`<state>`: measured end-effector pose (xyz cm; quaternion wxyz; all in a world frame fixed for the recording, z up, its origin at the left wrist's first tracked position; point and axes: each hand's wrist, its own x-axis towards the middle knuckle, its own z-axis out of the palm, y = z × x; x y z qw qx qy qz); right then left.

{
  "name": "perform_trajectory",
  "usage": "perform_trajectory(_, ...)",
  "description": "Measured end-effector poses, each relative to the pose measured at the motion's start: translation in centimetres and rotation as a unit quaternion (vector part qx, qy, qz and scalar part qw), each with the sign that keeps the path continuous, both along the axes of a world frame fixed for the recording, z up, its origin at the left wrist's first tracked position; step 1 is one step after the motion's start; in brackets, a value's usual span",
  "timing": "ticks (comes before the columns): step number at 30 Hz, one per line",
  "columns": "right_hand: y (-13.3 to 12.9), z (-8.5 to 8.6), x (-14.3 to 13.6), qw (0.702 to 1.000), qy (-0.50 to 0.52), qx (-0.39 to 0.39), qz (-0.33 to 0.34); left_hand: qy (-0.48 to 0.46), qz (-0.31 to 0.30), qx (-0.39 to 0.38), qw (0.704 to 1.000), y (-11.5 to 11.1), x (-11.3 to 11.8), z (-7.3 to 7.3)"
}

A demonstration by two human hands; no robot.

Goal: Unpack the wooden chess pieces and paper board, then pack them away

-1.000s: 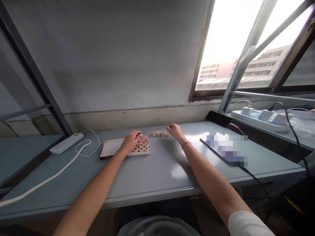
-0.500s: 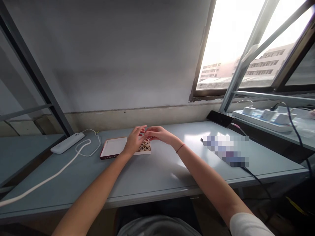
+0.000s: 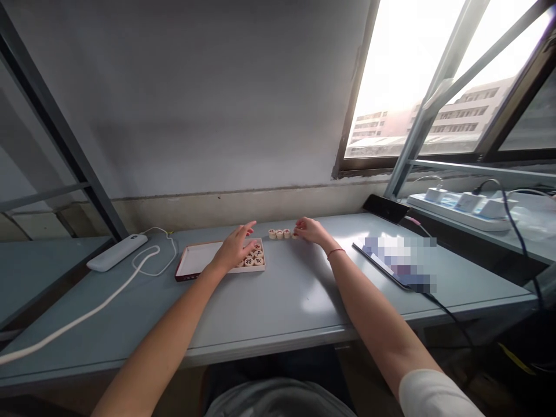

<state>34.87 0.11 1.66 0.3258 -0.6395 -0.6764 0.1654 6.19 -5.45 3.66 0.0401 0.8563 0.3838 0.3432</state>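
Note:
A shallow white box with a dark red edge lies on the grey-blue table. Several round wooden pieces with characters fill its right part. My left hand is over the box's middle, fingers spread, and hides some of the pieces. Behind and to the right of the box, a row of round pieces stands on the table. At the right end of that row my right hand is closed on a round piece, mostly hidden by the fingers.
A white power bank with a looped cable lies at the left. A tablet-like device, partly pixelated, lies at the right with a dark cable. Beyond it, a power strip rests on a shelf. The wall and window are behind the table.
My right hand has moved right, away from my left hand, to the end of the row. The row and more of the boxed pieces now show. My left hand stays over the box.

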Motion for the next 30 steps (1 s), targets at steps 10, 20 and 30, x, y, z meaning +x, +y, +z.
perform_trajectory(10, 0.6, -1.3, 0.7, 0.996, -0.070, -0.003, 0.048, 0.014, 0.007, -0.023, 1.000, 0.6, -0.4, -0.3)
perform_trajectory(20, 0.8, -1.7, 0.1, 0.995, -0.093, 0.020, 0.044, 0.026, 0.008, -0.040, 0.999, 0.3, -0.3, -0.2)
perform_trajectory(30, -0.9, -1.1, -6.2, 0.948, -0.235, 0.178, 0.123, 0.041, 0.016, -0.044, 0.998, 0.2, -0.3, -0.2)
